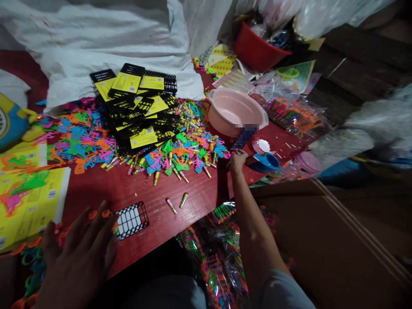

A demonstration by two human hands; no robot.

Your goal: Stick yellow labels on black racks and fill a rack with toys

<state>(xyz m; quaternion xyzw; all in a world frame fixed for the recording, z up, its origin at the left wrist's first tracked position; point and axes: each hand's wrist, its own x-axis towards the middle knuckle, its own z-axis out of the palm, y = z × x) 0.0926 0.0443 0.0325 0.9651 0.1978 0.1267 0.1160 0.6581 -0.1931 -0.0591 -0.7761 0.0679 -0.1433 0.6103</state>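
Observation:
My left hand [82, 253] is spread open over the table at the lower left, fingers apart above orange plastic pieces. By its fingertips lies a black plastic lattice rack [132, 219] with white showing through it. My right hand [238, 160] reaches far across the table, its fingers bent together at the lower end of a dark phone-like object [245, 136], partly blurred out. Whether the fingers grip it or something small is unclear. Two small printed tubes [171, 205] lie loose on the red tabletop between my hands.
Black racks with yellow cards [128, 81] are stacked on colourful plastic pieces [80, 133] and small tubes. A pink basin [222, 122], blue scoop [264, 162] and red tub [257, 49] stand rightward. Yellow card sheets [48, 206] lie left; a cardboard box [337, 240] sits lower right.

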